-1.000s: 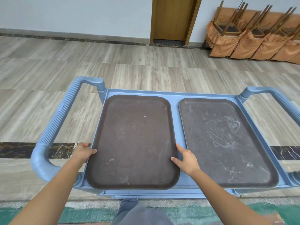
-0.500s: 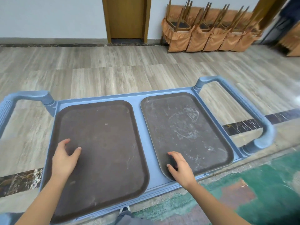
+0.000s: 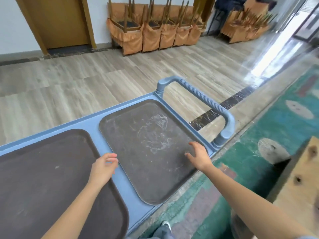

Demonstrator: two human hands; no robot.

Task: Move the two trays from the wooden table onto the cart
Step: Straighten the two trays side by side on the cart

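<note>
Two dark brown trays lie flat side by side on the blue cart [image 3: 96, 135]. The left tray [image 3: 43, 178] fills the lower left of the view. The right tray [image 3: 146, 144] is scuffed with pale marks. My left hand [image 3: 103, 167] hovers over the blue strip between the trays, fingers loosely curled, holding nothing. My right hand [image 3: 198, 156] is spread above the near right part of the right tray, fingers apart, gripping nothing.
The cart's blue handle [image 3: 207, 104] arches at its right end. A corner of the wooden table [image 3: 300, 187] shows at the lower right. Stacked chairs with orange covers [image 3: 151, 31] and a wooden door [image 3: 58, 23] line the far wall. Green patterned carpet [image 3: 259, 144] lies underfoot.
The view has swung to the right. My left hand left the left tray and moved to the gap between the trays. My right hand shifted right across the right tray.
</note>
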